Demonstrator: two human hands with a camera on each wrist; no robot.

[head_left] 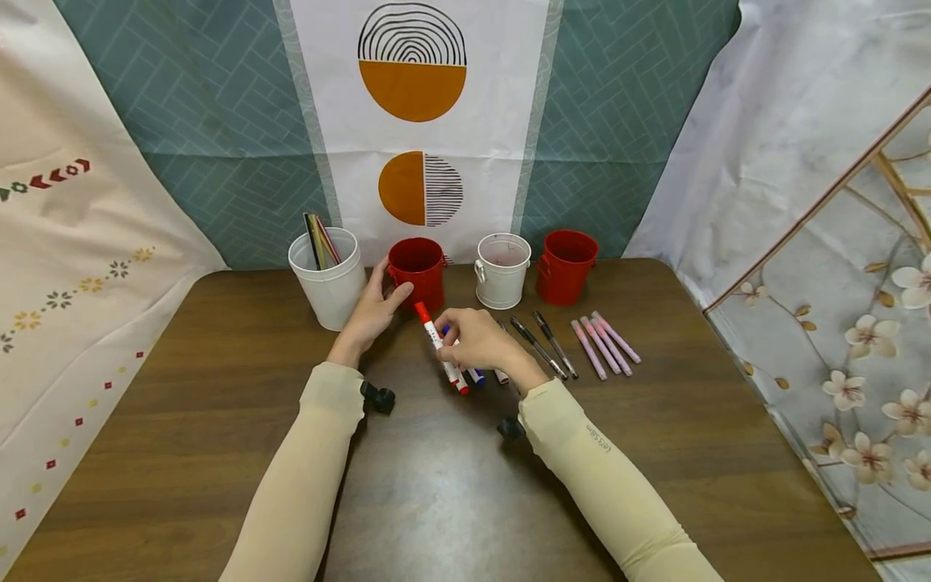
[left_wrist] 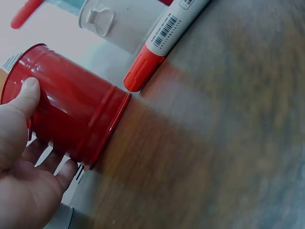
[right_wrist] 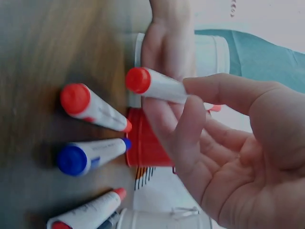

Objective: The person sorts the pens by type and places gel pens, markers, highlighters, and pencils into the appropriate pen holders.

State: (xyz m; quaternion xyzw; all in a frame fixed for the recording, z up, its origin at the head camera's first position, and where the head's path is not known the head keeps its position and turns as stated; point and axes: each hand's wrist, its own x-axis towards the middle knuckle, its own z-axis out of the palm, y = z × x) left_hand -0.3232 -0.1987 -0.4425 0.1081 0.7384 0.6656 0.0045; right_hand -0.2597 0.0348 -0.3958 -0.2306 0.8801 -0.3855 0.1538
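Note:
My left hand grips a small red bucket from its left side. In the left wrist view its thumb lies on the wall of that bucket, with the fingers curled round the far side. Between thumb and fingertips my right hand pinches a red-capped white marker, held tilted above the table, with its cap up by the bucket. Under the right hand lie another red marker, a blue marker and a further red-capped marker, partly hidden by the hand in the head view.
A white bin with several thin sticks stands at the left. Right of the gripped bucket are a small white bucket and a second red bucket. Black pens and several pink pens lie on the wooden table.

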